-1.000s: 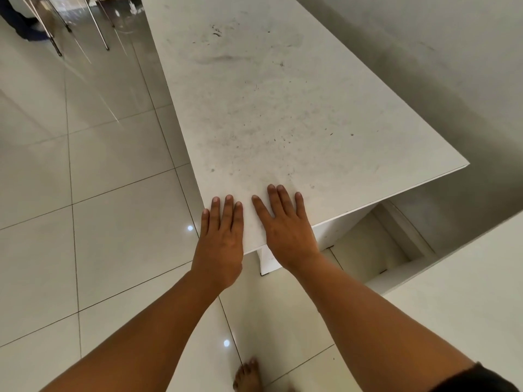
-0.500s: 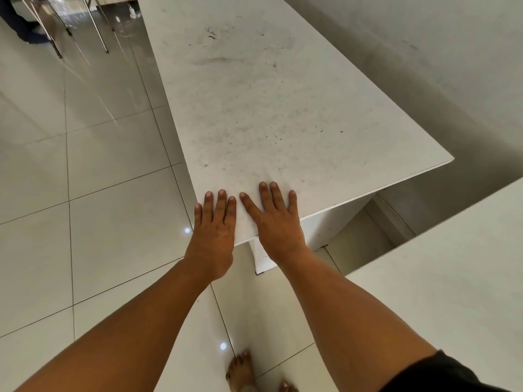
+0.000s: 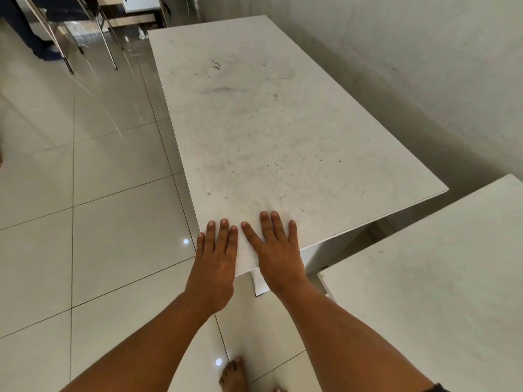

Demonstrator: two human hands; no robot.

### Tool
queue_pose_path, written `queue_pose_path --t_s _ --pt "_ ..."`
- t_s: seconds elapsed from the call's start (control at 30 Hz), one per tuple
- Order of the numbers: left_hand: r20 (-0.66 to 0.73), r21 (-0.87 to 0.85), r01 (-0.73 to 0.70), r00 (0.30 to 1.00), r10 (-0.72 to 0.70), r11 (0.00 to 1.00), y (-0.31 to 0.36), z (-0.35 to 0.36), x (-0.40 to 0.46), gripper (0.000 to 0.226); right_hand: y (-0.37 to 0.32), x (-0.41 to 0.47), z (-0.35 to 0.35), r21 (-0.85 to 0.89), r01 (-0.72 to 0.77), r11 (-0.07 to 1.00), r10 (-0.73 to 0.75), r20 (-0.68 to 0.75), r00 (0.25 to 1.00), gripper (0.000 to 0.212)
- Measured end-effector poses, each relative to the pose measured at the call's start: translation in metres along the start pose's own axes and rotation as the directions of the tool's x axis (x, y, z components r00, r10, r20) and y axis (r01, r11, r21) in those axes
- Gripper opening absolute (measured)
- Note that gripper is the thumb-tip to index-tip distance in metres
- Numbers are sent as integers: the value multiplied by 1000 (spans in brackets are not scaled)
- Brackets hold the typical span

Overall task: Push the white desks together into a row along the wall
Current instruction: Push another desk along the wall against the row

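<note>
- Head view, from the left side: the tiled floor (image 3: pixel 85 222) is glossy and bare, with chair legs (image 3: pixel 85 38) far back.
- Left hand (image 3: pixel 215 258) lies open and flat, palm down, on the near corner of the first desk (image 3: pixel 268 131), gripping nothing.
- Right hand (image 3: pixel 276 250) is just beside it, also open and flat on the top.
- This desk stands slanted, apart from the wall (image 3: pixel 424 66); I judge the push should go low and steady toward the wall, turning the near end rightward.
- Second desk (image 3: pixel 438 278) is near on the right, with a gap between the two; keep the fingers away from that gap.
</note>
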State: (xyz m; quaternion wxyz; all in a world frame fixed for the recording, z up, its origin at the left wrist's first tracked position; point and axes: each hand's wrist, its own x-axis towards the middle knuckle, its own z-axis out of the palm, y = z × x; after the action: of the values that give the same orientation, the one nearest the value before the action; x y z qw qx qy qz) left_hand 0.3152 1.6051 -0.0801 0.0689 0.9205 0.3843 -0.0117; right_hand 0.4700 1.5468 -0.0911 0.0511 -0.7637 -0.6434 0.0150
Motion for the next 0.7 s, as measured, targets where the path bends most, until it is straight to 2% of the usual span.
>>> queue_pose_path --t_s 0.53,0.7 --pt "23 -2 25 999 -25 1000 19 2 -33 119 -7 -35 4 29 -27 999 27 -12 1000 105" --pt "54 2 45 998 -45 999 21 -2 -33 121 -5 -35 1 41 -22 999 22 3 1000 103"
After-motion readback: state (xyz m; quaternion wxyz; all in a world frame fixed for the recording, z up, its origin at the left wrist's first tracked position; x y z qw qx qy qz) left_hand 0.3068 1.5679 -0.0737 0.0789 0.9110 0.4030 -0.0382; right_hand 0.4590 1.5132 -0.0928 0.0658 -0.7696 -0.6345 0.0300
